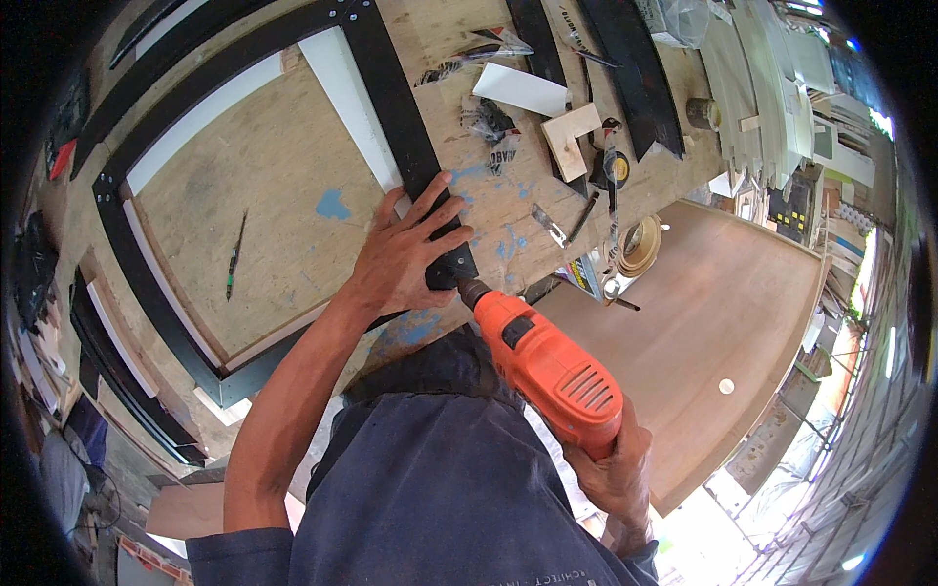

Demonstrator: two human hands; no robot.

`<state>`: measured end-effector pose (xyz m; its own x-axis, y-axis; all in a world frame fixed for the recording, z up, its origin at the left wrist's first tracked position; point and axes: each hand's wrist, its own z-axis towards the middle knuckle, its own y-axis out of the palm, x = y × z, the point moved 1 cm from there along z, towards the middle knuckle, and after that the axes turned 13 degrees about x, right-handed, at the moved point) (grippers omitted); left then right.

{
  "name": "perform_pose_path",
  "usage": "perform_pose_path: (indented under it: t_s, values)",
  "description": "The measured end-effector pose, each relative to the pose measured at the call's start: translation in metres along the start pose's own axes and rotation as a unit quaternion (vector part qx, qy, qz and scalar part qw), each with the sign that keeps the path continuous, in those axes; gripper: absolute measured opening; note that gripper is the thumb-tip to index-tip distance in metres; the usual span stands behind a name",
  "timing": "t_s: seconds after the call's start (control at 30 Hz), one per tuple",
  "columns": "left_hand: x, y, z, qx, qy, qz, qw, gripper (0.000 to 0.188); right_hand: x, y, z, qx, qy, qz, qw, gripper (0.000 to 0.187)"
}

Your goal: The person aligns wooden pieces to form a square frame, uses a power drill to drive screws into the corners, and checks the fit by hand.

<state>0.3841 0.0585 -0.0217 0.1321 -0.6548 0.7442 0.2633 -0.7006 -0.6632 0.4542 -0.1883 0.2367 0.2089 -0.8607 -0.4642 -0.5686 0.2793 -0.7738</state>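
Observation:
My left hand [401, 249] grips the near right corner of a black rectangular frame [391, 93], its fingers laid across the black bar and the thumb by the corner's end. White and bare wood strips line the frame's inside. My right hand [616, 469] is closed round the handle of an orange power drill [557, 366]. The drill points up and left, its chuck at the corner right beside my left hand. The bit's tip is hard to make out. A screw head shows on the bar just above the chuck.
Inside the frame a thin green-and-black pen [234, 256] lies on the workbench [283, 195]. To the right are an L-shaped wood piece [570, 137], a tape measure [616, 168], a white offcut [520, 88] and tape rolls [640, 246]. A large brown panel [723, 322] stands right of the bench.

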Motion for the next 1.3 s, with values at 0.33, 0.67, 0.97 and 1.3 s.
perform_pose_path:
  t_s: [0.33, 0.67, 0.97, 1.3]
  values:
    - [0.0, -0.001, 0.002, -0.005, 0.007, 0.0, 1.0, 0.09, -0.018, -0.005, 0.02, -0.055, 0.005, -0.042, 0.998, 0.075]
    - [-0.003, 0.001, -0.001, 0.03, 0.02, -0.01, 0.999, 0.078, -0.041, -0.009, 0.037, -0.092, 0.018, -0.105, 0.99, 0.07]
    - [-0.004, 0.003, 0.0, 0.025, 0.014, -0.024, 0.999, 0.078, -0.044, -0.009, 0.042, -0.106, -0.039, -0.087, 0.99, 0.071]
    - [-0.003, 0.003, 0.001, 0.008, 0.008, -0.024, 1.0, 0.079, -0.041, -0.008, 0.04, -0.097, -0.041, -0.089, 0.99, 0.068]
